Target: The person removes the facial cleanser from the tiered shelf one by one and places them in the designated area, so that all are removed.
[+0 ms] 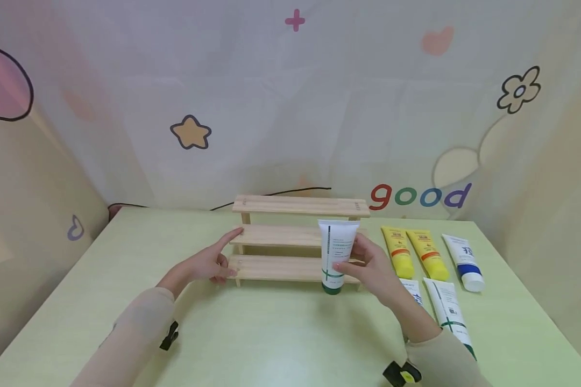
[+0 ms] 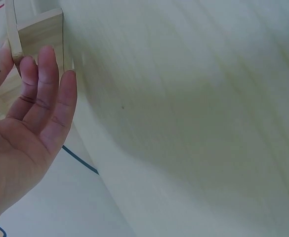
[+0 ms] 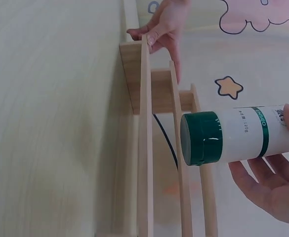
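Note:
A white tube with a green cap (image 1: 338, 250) is upright, cap down, in my right hand (image 1: 373, 266), whose thumb and fingers grip its sides. It hangs in front of the right part of a three-tier wooden rack (image 1: 276, 235). In the right wrist view the green cap (image 3: 202, 138) appears in the air, apart from the boards. My left hand (image 1: 200, 266) is at the rack's left end, its index finger reaching the middle board and its thumb at the lowest. Up close, the left wrist view has thumb and fingertips about a board end (image 2: 17, 49).
Right of the rack lie two yellow tubes (image 1: 396, 250), a white tube with a blue cap (image 1: 465, 263) and another green-capped white tube (image 1: 449, 309). My right forearm partly hides a further white tube (image 1: 410, 288). A printed cloth (image 1: 271, 107) hangs behind the table (image 1: 266, 344).

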`<state>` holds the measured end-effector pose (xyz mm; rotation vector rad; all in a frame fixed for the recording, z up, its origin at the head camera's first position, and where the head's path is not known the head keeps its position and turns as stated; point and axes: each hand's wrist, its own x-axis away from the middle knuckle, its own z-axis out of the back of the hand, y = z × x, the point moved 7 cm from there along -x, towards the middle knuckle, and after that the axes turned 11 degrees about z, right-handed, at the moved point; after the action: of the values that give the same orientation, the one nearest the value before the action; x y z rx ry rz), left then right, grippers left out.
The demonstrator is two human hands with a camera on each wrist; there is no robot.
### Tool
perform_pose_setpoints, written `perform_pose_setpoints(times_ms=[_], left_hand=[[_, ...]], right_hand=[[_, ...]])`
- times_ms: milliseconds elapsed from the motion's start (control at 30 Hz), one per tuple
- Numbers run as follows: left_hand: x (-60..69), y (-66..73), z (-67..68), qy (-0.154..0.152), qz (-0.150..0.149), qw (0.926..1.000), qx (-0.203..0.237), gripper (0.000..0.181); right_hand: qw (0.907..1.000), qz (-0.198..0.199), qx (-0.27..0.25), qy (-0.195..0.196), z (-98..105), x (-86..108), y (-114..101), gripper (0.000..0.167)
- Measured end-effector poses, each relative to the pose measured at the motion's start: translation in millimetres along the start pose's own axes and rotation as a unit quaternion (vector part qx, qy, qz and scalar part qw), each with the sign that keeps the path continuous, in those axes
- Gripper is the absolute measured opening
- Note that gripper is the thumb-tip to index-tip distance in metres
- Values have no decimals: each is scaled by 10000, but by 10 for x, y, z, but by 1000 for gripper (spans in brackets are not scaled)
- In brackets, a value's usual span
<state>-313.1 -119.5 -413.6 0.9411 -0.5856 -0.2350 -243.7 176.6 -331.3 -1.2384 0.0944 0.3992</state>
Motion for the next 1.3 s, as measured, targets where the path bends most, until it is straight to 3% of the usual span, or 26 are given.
perform_pose_setpoints(times_ms=[467,733,933,1133,1300], left_hand=[[18,55,-13,82,-54,9999,-107,95],[-14,70,9,5,-209,9996,-202,93],[-42,88,12,58,-54,9999,-108,94],[-48,73,16,92,33,9999,-74,94],[-34,71,19,95,22,9999,-42,94]], right_hand=[[9941,-104,1082,11,725,375,41,55],[9816,-155,1903,31,1213,568,51,53],[9694,-690,2354,37,1602,764,148,62],[9643,-804,2524,35,1894,915,209,67],[9652,-958,2434,-41,2077,1004,352,70]])
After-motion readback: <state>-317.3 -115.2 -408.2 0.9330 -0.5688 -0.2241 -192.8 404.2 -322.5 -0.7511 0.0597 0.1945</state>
